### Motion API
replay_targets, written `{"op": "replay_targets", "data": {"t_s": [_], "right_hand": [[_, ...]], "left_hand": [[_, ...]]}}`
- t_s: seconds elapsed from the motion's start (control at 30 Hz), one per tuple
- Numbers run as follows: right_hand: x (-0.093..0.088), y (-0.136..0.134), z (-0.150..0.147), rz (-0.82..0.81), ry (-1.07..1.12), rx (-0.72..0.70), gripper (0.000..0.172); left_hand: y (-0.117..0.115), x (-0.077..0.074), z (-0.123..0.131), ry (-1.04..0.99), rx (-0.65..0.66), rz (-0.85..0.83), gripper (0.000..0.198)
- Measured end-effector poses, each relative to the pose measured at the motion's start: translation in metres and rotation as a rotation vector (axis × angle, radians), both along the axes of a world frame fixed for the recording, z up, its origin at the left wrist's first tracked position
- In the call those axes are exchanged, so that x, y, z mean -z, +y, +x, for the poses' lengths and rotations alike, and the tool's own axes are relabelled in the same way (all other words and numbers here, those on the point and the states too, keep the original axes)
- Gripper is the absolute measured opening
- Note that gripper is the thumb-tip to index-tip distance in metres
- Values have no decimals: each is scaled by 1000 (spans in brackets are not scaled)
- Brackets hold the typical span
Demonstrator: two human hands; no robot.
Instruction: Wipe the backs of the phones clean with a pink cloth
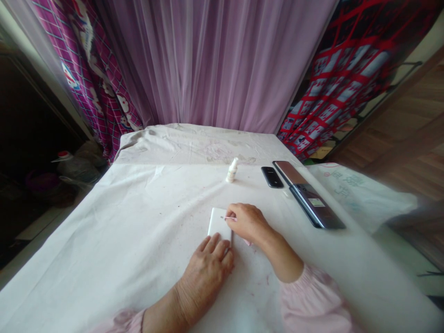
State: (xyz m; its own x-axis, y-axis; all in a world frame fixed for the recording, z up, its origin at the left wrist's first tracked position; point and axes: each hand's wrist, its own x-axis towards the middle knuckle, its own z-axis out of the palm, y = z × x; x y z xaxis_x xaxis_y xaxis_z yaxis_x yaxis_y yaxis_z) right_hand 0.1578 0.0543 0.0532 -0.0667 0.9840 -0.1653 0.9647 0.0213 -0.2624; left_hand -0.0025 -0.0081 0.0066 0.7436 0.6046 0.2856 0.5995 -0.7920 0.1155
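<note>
A small white rectangular block [218, 223] lies on the white cloth-covered table [138, 222]. My left hand [204, 273] rests flat on the cloth with its fingertips on the block's near edge, fingers stretched out. My right hand [247, 223] is closed in a pinch on a thin pink stick [227, 218], whose tip lies over the block's top right part. A small white bottle [232, 170] stands upright beyond the block.
Three phones lie to the right: a small black one [272, 177], a brownish one [289, 172] and a dark one [317, 206]. Purple curtains [215, 64] hang behind the table. A white bag with green writing [357, 192] sits off the right edge.
</note>
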Motion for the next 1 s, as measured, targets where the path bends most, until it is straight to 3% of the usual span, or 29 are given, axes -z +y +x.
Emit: {"op": "replay_targets", "data": {"t_s": [0.3, 1.0], "right_hand": [[-4, -2, 2, -68, 51, -29, 12], [15, 10, 8, 105, 49, 46, 15]], "left_hand": [[-1, 0, -1, 6, 2, -19, 5], [0, 1, -1, 10, 1, -22, 5]]}}
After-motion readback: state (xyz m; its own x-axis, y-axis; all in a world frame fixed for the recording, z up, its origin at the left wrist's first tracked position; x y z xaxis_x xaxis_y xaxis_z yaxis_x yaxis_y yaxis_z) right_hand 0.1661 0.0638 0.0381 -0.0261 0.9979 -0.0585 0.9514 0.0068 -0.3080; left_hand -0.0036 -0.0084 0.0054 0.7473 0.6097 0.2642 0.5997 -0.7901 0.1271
